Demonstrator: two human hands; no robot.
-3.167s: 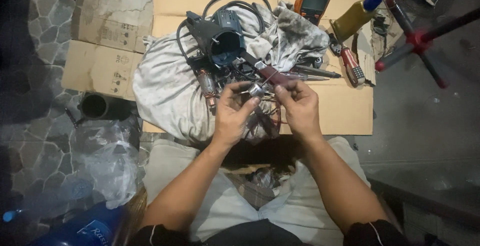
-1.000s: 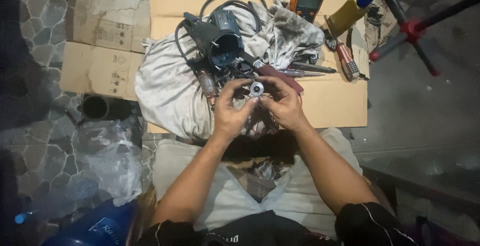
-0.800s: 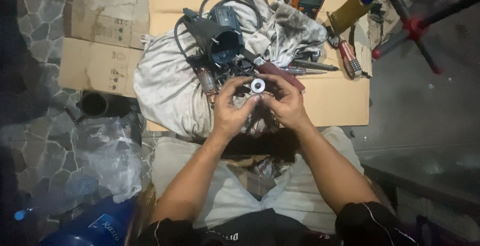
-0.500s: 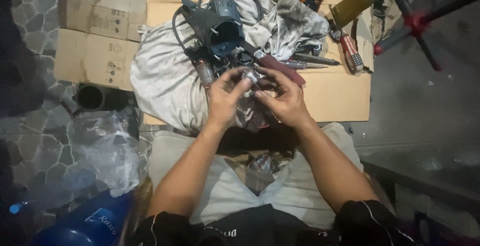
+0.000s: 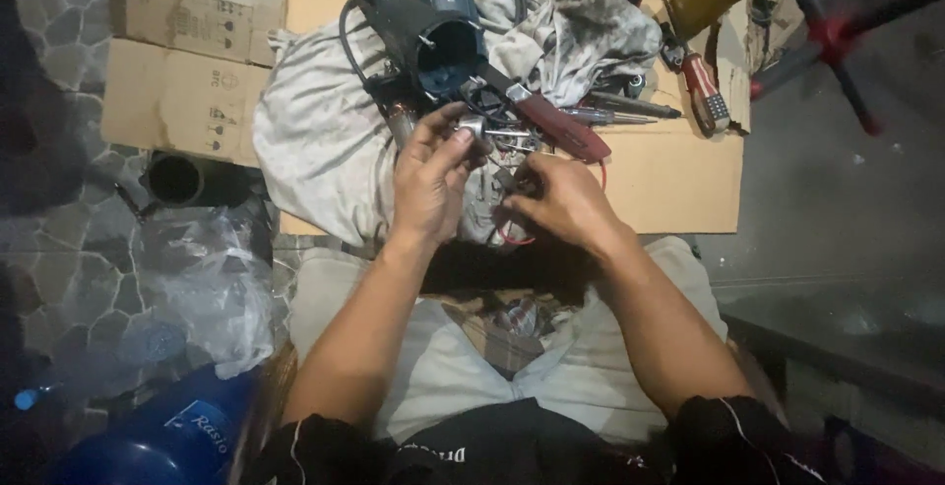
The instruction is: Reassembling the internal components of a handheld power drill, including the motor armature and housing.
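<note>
Head view: flattened cardboard (image 5: pixel 679 175) covers a stone-paved floor, with a soiled grey cloth (image 5: pixel 325 140) spread on it. A dark motor housing (image 5: pixel 428 37) with its cable lies on the cloth, beside a red-handled tool (image 5: pixel 556 126) and screwdrivers (image 5: pixel 704 91). The left hand (image 5: pixel 433 175) pinches a small metal part (image 5: pixel 471 130) between thumb and fingertips, just below the housing. The right hand (image 5: pixel 561 204) is closed on a thin red wire (image 5: pixel 514 239); its grip detail is unclear.
</note>
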